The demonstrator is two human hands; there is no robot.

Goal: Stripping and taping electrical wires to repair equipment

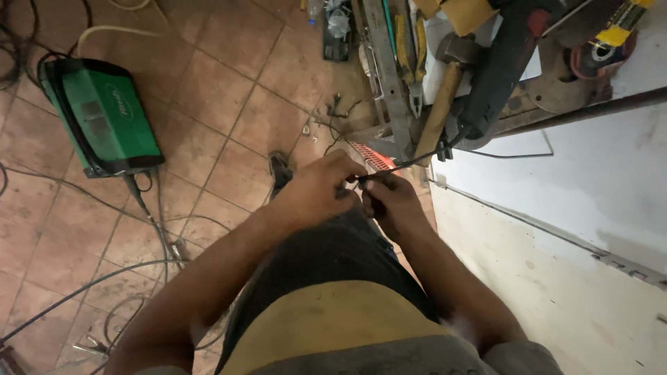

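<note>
The left hand [316, 191] and the right hand [392, 205] meet close in front of the person's body, touching each other. Both have their grip pinched tight on a thin black cable [417, 161]. The cable runs up from the fingers to a dark power tool [497, 69] lying on the surface [556, 229]. A wooden hammer [445, 90] lies just beside that tool. Farther off, on the tiled floor [222, 97], sits a green machine box [104, 114] with grey wires [104, 278] around it.
</note>
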